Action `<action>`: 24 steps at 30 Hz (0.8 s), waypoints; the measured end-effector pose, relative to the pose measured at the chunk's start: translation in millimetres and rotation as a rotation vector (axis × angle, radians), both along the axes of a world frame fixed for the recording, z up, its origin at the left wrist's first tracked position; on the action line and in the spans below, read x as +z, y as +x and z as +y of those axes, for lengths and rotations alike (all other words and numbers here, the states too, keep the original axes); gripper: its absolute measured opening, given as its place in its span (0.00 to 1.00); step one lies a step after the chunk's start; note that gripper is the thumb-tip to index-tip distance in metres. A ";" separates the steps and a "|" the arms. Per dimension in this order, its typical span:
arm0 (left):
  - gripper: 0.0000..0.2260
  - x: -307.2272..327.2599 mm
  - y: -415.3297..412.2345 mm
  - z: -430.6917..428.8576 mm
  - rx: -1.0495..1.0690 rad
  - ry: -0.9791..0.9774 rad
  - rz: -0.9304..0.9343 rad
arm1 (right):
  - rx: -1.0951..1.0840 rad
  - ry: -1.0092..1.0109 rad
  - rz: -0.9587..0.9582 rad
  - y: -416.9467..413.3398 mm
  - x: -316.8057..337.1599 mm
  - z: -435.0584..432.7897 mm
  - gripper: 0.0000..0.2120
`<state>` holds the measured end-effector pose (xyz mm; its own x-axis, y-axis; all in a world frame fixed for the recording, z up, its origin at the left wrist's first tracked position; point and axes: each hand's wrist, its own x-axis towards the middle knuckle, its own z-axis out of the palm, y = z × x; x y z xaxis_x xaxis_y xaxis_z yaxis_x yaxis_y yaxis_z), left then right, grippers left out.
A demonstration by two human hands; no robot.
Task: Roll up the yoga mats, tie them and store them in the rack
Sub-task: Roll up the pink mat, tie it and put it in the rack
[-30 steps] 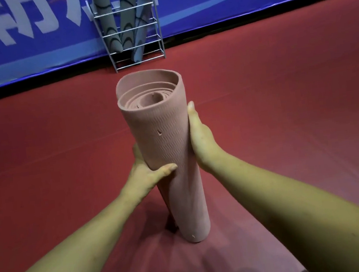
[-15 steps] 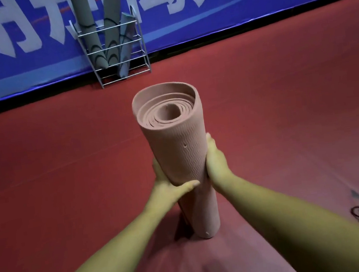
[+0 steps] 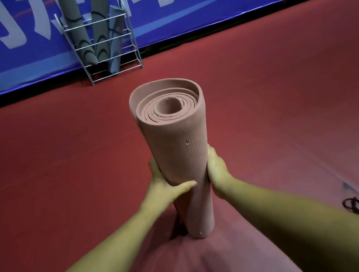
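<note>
Your left hand (image 3: 165, 188) and right hand (image 3: 218, 171) curl around the rolled pink yoga mat (image 3: 175, 145), squeezing so it cannot unroll. It stands on end, well apart from the wire rack (image 3: 117, 71). The black loop (image 3: 355, 207) may be its tie.

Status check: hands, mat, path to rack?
Left hand, right hand both grip the pink mat. Mat rolled, upright, no tie seen. Black strap on floor at right. Nothing seen blocking rack.
</note>
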<state>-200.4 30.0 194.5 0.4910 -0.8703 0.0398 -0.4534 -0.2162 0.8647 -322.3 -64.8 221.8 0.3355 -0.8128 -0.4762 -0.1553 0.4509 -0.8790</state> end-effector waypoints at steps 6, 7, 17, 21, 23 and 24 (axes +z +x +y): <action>0.48 -3.8 10.3 -8.0 0.008 0.035 0.028 | -0.084 -0.460 -0.006 1.1 94.0 -65.7 0.25; 0.48 -4.5 8.2 -9.0 0.004 0.053 0.027 | -0.058 -0.632 0.002 -0.6 129.5 -73.8 0.27; 0.51 -13.0 -5.5 -12.5 0.065 0.064 0.076 | 0.776 -1.124 0.859 35.9 154.7 -37.3 0.39; 0.56 1.6 -2.8 -8.5 0.048 0.029 0.072 | 0.809 -1.121 0.884 34.1 158.7 -35.6 0.38; 0.64 18.4 -0.6 -13.0 0.059 -0.072 0.023 | 0.813 -1.105 0.883 30.0 160.1 -36.6 0.36; 0.65 27.8 -1.7 -16.2 0.061 -0.111 -0.012 | 0.811 -1.092 0.876 28.4 161.3 -37.5 0.35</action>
